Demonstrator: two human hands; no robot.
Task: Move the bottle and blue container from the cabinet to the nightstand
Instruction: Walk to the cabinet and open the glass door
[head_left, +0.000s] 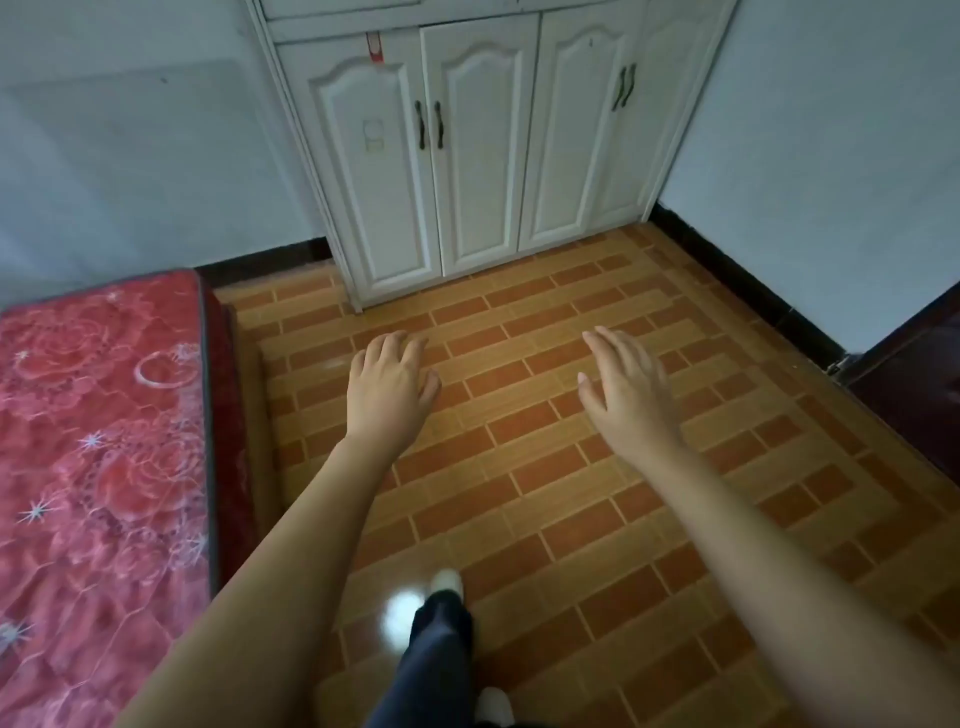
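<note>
While we stand facing the white cabinet (467, 145), all four of its doors are shut, so the bottle and the blue container are hidden from us, presumably inside. Our left hand (389, 384) and right hand (626, 387) hang out in front over the tiled floor (571, 493), fingers loosely spread, holding nothing. We judge this the approach, with nothing fetched yet. Next we need to close in, take a dark door handle (422, 131) and pull a door open; no nightstand shows here
</note>
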